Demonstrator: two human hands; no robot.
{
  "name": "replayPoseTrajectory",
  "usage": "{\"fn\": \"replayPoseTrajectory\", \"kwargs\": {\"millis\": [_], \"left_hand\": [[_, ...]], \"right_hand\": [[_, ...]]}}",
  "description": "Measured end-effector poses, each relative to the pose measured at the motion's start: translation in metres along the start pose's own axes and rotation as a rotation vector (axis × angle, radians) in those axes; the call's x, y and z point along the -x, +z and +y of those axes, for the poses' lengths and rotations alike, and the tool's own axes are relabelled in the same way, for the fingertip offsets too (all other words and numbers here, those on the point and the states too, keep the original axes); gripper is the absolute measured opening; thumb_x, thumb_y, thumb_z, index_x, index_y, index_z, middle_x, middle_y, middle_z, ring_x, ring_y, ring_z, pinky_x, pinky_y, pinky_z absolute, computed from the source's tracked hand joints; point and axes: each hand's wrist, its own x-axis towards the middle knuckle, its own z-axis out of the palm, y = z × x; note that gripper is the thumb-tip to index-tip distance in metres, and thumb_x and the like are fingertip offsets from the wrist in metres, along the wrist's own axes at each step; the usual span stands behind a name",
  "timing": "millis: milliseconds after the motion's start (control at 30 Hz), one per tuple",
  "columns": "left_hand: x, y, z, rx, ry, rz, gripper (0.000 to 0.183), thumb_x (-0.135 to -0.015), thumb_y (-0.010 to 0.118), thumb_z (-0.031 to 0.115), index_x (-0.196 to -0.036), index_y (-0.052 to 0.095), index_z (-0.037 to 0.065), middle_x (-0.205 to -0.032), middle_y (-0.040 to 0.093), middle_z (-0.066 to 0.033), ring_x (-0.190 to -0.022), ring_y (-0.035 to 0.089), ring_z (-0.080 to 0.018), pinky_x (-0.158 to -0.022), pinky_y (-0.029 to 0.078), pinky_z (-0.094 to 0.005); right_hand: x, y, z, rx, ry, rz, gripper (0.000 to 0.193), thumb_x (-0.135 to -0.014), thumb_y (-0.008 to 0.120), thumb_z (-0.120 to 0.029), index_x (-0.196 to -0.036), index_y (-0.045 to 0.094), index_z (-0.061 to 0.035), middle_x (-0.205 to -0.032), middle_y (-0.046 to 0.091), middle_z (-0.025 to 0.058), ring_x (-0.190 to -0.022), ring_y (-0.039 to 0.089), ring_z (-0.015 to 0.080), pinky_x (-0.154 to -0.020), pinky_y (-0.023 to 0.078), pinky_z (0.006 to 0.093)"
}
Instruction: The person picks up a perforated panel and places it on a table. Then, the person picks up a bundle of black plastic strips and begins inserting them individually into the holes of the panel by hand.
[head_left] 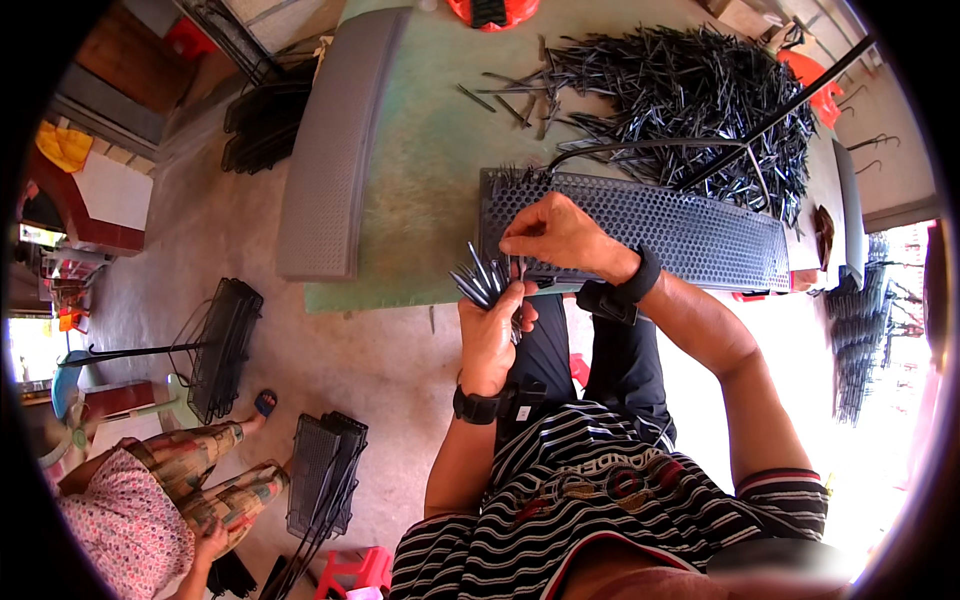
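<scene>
My left hand (488,345) is closed around a bunch of thin black pointed strips (478,284), their tips fanning out toward the table. Just beside it, my right hand (565,236) has its fingertips pinched together over the left end of a black perforated panel (680,215). Whatever is between those fingertips is too small to make out. The panel lies along the table's near edge, and several small strips stand up along its far left edge. A black rod with a bent wire frame (745,146) rests across the panel. Farther back a big pile of strips (690,95) is heaped.
Loose strips (512,110) lie left of the pile on the green tabletop (430,190). A grey perforated panel (335,150) lines the table's left side. Black mesh racks (225,350) stand on the floor at left, near a seated person (135,520) and a red stool (358,570).
</scene>
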Motion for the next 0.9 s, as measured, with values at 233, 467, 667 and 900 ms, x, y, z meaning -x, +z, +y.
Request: {"fn": "replayPoseTrajectory", "kwargs": {"millis": [233, 467, 667, 900], "left_hand": [[0.000, -0.004, -0.010, 0.053, 0.080, 0.039, 0.027, -0.078, 0.058, -0.005, -0.105, 0.053, -0.006, -0.088, 0.064, -0.0174, -0.061, 0.060, -0.0173, -0.056, 0.051, -0.0281], [0.001, -0.011, -0.008, 0.168, 0.012, 0.044, 0.016, -0.077, 0.058, -0.006, -0.093, 0.058, -0.004, -0.080, 0.063, -0.0119, -0.063, 0.062, -0.0192, -0.057, 0.054, -0.0307], [0.003, -0.011, -0.002, 0.063, -0.024, 0.103, 0.016, -0.077, 0.061, -0.003, -0.092, 0.060, -0.003, -0.077, 0.063, -0.0092, -0.058, 0.060, -0.0178, -0.048, 0.051, -0.0294], [0.005, -0.009, -0.001, 0.091, 0.004, 0.175, 0.010, -0.074, 0.066, -0.001, -0.083, 0.062, -0.002, -0.068, 0.061, -0.0080, -0.051, 0.058, -0.0154, -0.042, 0.046, -0.0252]], "right_hand": [[-0.003, -0.014, -0.014, -0.275, -0.109, 0.445, 0.013, -0.083, 0.055, -0.003, -0.092, 0.054, 0.0058, -0.074, 0.064, 0.0103, -0.065, 0.064, 0.0140, -0.053, 0.049, 0.0242], [-0.021, -0.002, 0.001, -0.047, -0.295, 0.558, 0.018, -0.084, 0.049, -0.001, -0.101, 0.043, 0.0003, -0.073, 0.064, 0.0181, -0.069, 0.066, 0.0233, -0.055, 0.050, 0.0302], [-0.028, -0.001, 0.000, 0.048, -0.329, 0.534, 0.017, -0.083, 0.051, -0.001, -0.098, 0.043, -0.0007, -0.070, 0.062, 0.0190, -0.067, 0.065, 0.0281, -0.054, 0.049, 0.0331], [-0.031, -0.002, -0.006, 0.075, -0.348, 0.524, 0.017, -0.082, 0.051, 0.000, -0.098, 0.043, -0.0007, -0.068, 0.062, 0.0192, -0.066, 0.064, 0.0301, -0.053, 0.048, 0.0345]]}}
